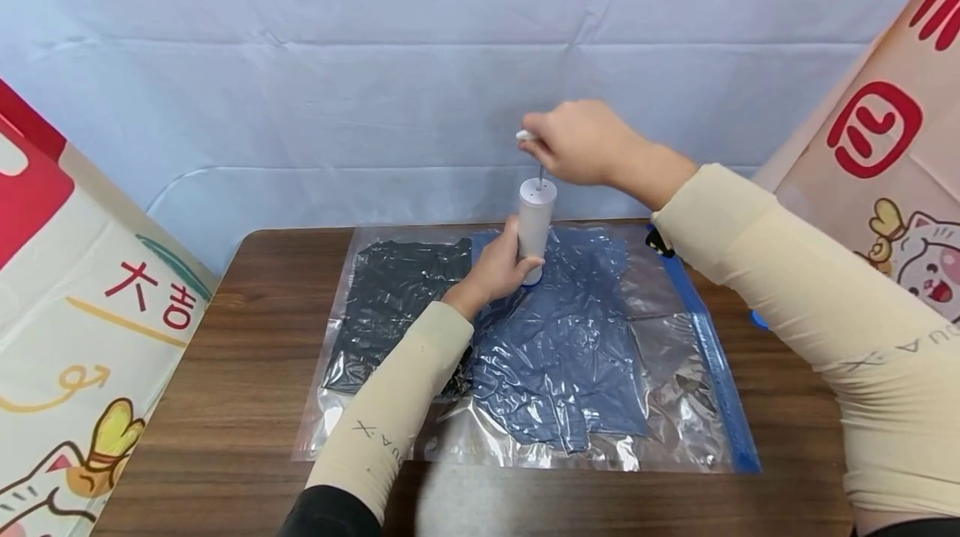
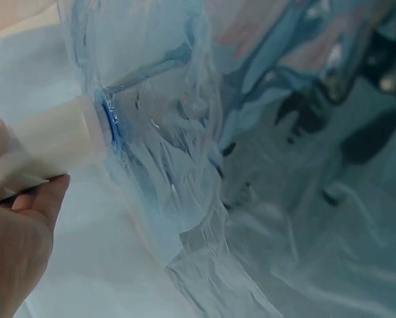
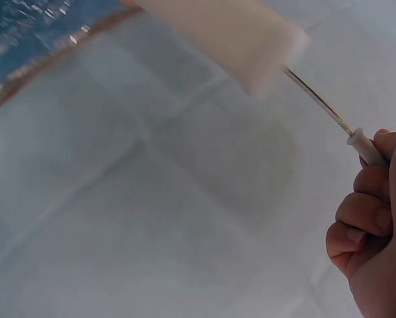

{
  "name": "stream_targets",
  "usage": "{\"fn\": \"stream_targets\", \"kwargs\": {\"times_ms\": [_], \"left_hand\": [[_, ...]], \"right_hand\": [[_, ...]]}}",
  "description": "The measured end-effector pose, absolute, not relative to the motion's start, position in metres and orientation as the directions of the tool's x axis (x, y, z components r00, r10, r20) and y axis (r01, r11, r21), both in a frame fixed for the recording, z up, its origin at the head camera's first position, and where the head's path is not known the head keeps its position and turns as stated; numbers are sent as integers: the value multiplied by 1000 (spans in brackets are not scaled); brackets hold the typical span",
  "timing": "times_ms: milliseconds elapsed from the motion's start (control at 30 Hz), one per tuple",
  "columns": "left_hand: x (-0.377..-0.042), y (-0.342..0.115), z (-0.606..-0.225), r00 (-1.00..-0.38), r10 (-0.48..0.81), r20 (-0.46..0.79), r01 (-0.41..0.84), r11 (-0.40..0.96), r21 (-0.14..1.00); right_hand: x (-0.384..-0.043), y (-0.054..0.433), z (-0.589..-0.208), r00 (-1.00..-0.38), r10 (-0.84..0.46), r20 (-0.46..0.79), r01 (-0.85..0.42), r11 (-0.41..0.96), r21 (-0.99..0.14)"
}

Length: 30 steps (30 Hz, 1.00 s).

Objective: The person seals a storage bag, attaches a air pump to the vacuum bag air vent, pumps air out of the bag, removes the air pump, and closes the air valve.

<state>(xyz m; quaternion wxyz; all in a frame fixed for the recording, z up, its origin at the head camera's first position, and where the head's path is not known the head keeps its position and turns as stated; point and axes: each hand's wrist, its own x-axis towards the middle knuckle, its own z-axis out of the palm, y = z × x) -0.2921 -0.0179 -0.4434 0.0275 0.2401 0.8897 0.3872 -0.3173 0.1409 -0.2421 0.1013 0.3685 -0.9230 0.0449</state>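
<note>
A white hand pump [image 1: 536,216] stands upright on the clear vacuum storage bag [image 1: 675,353], its lower end at a blue valve [image 2: 112,126]. Around the pump's barrel curl the fingers of my left hand [image 1: 498,266]. My right hand [image 1: 588,141] grips the pump's white handle [image 3: 367,147] above the barrel. Between handle and barrel a stretch of thin metal rod [image 3: 318,101] shows. Inside the bag lie a dark folded garment [image 1: 397,303] on the left and a blue one [image 1: 562,353] on the right, under wrinkled, shiny film.
The bag lies flat on a brown wooden table [image 1: 202,404], with a blue zip strip [image 1: 712,370] along its right edge. Behind the table hangs a pale cloth [image 1: 337,103]. Printed panels [image 1: 97,337] flank both sides. A small blue thing [image 1: 759,319] sits at the table's right edge.
</note>
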Motion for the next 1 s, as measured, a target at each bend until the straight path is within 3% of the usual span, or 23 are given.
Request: {"fn": "stream_targets", "kwargs": {"times_ms": [167, 367, 533, 800, 1000], "left_hand": [[-292, -19, -443, -879, 457, 136, 411, 582, 701], [-291, -15, -445, -880, 459, 125, 398, 567, 721], [-292, -11, -444, -879, 461, 120, 393, 560, 729], [-294, -12, -445, -876, 470, 107, 366, 505, 782], [-294, -15, -449, -877, 466, 116, 360, 479, 801]], "right_hand": [[-316, 143, -274, -716, -671, 192, -689, 724, -42], [-315, 148, -296, -722, -634, 277, -683, 717, -139], [-315, 154, -304, -719, -592, 365, -688, 680, -252], [-311, 153, -304, -735, -555, 389, -662, 712, -235], [-307, 153, -310, -783, -452, 426, -603, 720, -343]]}}
